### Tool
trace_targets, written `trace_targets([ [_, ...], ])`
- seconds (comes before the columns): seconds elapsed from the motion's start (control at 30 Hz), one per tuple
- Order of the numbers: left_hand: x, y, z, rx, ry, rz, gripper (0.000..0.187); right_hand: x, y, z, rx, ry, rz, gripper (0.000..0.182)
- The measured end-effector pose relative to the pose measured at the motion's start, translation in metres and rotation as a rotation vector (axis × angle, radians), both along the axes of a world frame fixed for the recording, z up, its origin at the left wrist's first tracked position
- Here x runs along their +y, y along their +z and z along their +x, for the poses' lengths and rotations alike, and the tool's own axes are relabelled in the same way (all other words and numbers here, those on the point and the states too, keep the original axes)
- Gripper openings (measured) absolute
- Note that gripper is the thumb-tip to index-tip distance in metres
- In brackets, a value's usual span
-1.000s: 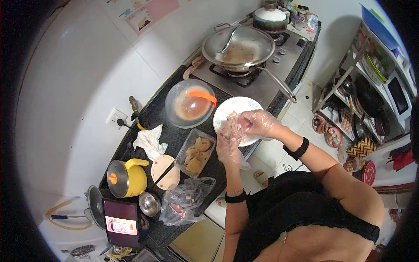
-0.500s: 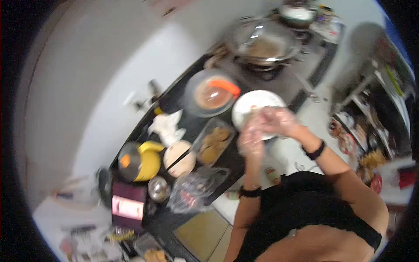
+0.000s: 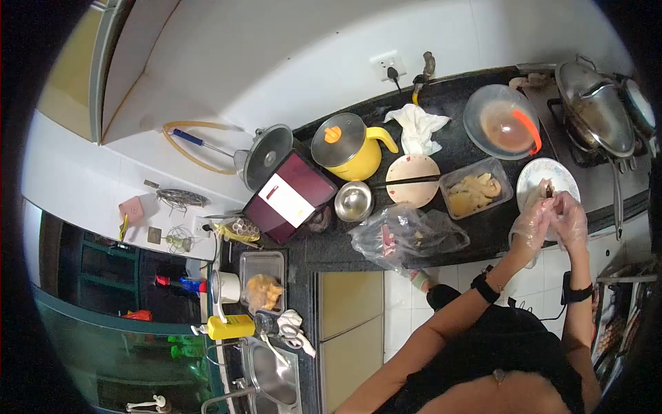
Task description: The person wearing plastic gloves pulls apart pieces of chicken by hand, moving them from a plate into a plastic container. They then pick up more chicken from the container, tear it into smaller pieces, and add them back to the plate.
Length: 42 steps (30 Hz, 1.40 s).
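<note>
Both my hands wear clear plastic gloves and come together over the near edge of a white plate (image 3: 559, 174) with a patterned rim. My left hand (image 3: 530, 226) has its fingers closed on a small piece of food (image 3: 547, 189), pale with a dark part, whose kind I cannot make out. My right hand (image 3: 570, 219) pinches the same piece from the other side. Fingers hide much of it. Left of the plate sits a clear plastic box (image 3: 508, 182) of pale yellowish food pieces (image 3: 474, 192).
A bowl (image 3: 476, 134) of reddish liquid with an orange-handled utensil (image 3: 527, 130), a lidded wok (image 3: 594, 103), a yellow pot (image 3: 358, 162), chopsticks (image 3: 414, 181) across a pink plate (image 3: 412, 196), a metal bowl (image 3: 354, 201), a plastic bag (image 3: 407, 234) and a tablet (image 3: 289, 196) share the dark counter.
My view has swung left, so the counter things shift right and the sink comes into sight. My hands remain together at the white plate, closed on the food.
</note>
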State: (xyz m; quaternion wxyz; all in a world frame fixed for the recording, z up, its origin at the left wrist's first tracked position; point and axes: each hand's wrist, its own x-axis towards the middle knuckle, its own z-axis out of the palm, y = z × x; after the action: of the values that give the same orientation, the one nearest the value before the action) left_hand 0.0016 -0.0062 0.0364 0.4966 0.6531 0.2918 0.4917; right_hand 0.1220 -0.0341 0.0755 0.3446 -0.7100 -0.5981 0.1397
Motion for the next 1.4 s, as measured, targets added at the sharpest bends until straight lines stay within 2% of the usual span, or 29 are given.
trace_targets([
  [0.03,0.000,0.002,-0.002,0.003,-0.002,-0.003,0.026,0.002,0.000,0.000,-0.023,0.001,-0.017,0.023],
  [0.1,-0.003,0.007,-0.004,0.175,0.119,0.086,0.024,0.006,0.005,-0.007,-0.010,0.017,-0.012,0.024],
  [0.2,0.000,-0.010,-0.001,-0.047,0.118,0.186,0.020,0.003,-0.005,0.000,-0.142,0.038,0.062,0.028],
  [0.23,-0.001,-0.006,0.000,-0.028,0.110,0.162,0.020,0.001,0.007,-0.005,-0.024,0.053,0.064,0.026],
  [0.27,-0.005,-0.011,0.009,-0.186,0.181,0.093,0.019,0.000,0.003,-0.003,0.089,0.037,0.082,0.025],
  [0.33,0.000,-0.008,0.006,-0.072,0.226,0.129,0.023,0.003,-0.002,-0.004,0.091,-0.051,0.040,0.025],
  [0.37,0.002,-0.015,0.012,-0.195,0.226,0.074,0.024,0.004,-0.007,-0.004,0.190,-0.104,0.021,0.029],
  [0.4,0.000,-0.011,0.010,-0.150,0.194,-0.068,0.025,0.003,-0.001,-0.011,0.269,-0.146,0.101,0.031],
  [0.43,-0.001,-0.011,0.009,-0.085,0.212,-0.097,0.025,0.001,0.006,-0.014,0.333,-0.162,0.059,0.033],
  [0.47,-0.002,-0.010,0.010,-0.016,0.235,-0.124,0.024,0.000,0.007,-0.013,0.178,-0.152,0.038,0.028],
  [0.53,-0.004,-0.006,0.015,-0.022,0.230,-0.097,0.022,0.001,-0.002,-0.006,0.064,-0.112,0.062,0.021],
  [0.67,-0.007,-0.009,0.020,-0.002,0.235,-0.122,0.020,-0.004,0.000,-0.006,0.089,-0.167,0.063,0.015],
  [0.7,-0.006,-0.010,0.021,0.085,0.272,-0.021,0.018,-0.004,-0.001,-0.005,0.139,-0.190,0.039,0.015],
  [0.83,-0.006,-0.011,0.022,0.007,0.233,-0.075,0.018,-0.007,0.002,0.000,0.199,-0.204,-0.008,0.016],
  [0.9,-0.004,-0.021,0.024,0.011,0.245,-0.124,0.019,-0.007,-0.006,0.006,0.070,-0.142,-0.023,0.022],
  [1.0,-0.003,-0.019,0.020,0.085,0.175,-0.213,0.025,-0.009,-0.004,0.008,0.070,-0.083,0.046,0.023],
  [1.03,-0.003,-0.015,0.020,0.086,0.174,-0.212,0.025,-0.008,-0.003,0.007,0.070,-0.084,0.046,0.023],
  [1.1,-0.005,-0.007,0.019,0.150,0.167,-0.187,0.028,-0.006,-0.002,0.003,-0.150,-0.127,0.020,0.020],
  [1.23,-0.007,-0.019,0.022,0.167,0.176,-0.235,0.029,-0.006,-0.003,0.000,-0.237,-0.129,0.006,0.017],
  [1.33,-0.007,-0.013,0.023,0.105,0.131,-0.228,0.030,-0.002,-0.007,0.011,-0.180,-0.152,0.127,0.014],
  [1.4,-0.010,-0.010,0.023,-0.458,-0.072,-0.551,0.036,0.002,-0.003,0.019,0.020,-0.260,-0.015,0.016],
])
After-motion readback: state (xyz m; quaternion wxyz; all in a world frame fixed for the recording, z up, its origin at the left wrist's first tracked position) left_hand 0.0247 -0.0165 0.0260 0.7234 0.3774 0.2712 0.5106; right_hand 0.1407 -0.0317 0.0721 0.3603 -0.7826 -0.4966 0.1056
